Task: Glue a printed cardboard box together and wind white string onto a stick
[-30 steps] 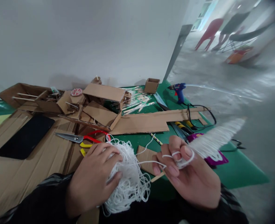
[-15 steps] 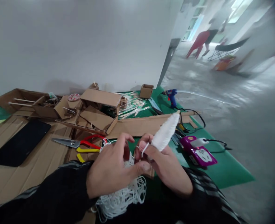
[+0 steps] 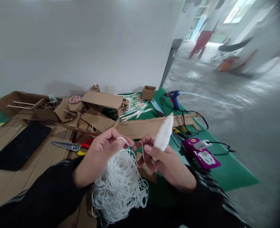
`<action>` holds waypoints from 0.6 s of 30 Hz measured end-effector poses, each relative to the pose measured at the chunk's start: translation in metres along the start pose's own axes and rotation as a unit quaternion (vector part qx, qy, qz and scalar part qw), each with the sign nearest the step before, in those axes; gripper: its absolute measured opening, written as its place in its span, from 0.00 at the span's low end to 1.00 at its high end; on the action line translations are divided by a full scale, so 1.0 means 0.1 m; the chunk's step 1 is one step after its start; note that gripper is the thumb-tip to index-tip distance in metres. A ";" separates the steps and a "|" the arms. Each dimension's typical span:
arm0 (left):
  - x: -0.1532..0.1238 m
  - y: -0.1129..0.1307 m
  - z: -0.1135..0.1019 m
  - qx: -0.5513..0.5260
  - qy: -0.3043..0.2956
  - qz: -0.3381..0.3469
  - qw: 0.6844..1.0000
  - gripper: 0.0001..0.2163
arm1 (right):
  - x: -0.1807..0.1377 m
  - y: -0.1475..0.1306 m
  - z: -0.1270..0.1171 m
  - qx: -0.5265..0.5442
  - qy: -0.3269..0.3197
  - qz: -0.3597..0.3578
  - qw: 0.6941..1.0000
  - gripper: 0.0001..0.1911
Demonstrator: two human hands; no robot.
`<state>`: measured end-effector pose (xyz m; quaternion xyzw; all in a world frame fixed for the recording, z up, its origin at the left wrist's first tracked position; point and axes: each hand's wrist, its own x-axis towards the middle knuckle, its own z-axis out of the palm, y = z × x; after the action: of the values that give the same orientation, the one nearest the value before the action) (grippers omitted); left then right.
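No text is legible; markings on the purple socket block (image 3: pixel 199 154) at right are too small.

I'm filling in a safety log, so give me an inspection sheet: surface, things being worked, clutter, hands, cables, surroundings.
Surface: green table, with a cardboard sheet at the left.
Things being worked: white tapered piece; loose heap of white cord.
Clutter: scissors, black panel, cardboard boxes, thin sticks.
Hands: left hand pinches a cord strand; right hand grips the tapered piece.
Cables: black cable at the purple power strip; another looping beside the blue glue gun.
Surroundings: grey floor, red chair, blurred person beyond.
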<state>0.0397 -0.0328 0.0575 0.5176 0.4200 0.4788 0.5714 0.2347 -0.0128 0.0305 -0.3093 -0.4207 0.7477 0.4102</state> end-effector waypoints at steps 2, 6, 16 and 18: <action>-0.01 0.07 -0.05 -0.096 -0.008 -0.012 0.995 0.13 | 0.00 -0.05 -0.04 0.041 0.009 0.008 0.999 0.08; -0.07 0.20 -0.22 -0.109 0.036 -0.012 0.993 0.15 | 0.03 -0.12 -0.14 0.105 0.054 0.004 0.993 0.05; -0.38 0.47 -0.77 0.529 -0.074 0.037 0.844 0.18 | 0.06 -0.10 -0.17 -0.043 0.111 -0.003 0.993 0.12; -0.34 0.47 -0.65 0.551 -0.064 0.055 0.830 0.26 | 0.07 -0.11 -0.12 -0.118 0.098 -0.001 0.988 0.13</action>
<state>-0.0352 -0.0536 0.0962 0.7982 0.5474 0.1652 0.1896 0.2445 0.0015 0.0341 -0.4263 -0.4641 0.6587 0.4111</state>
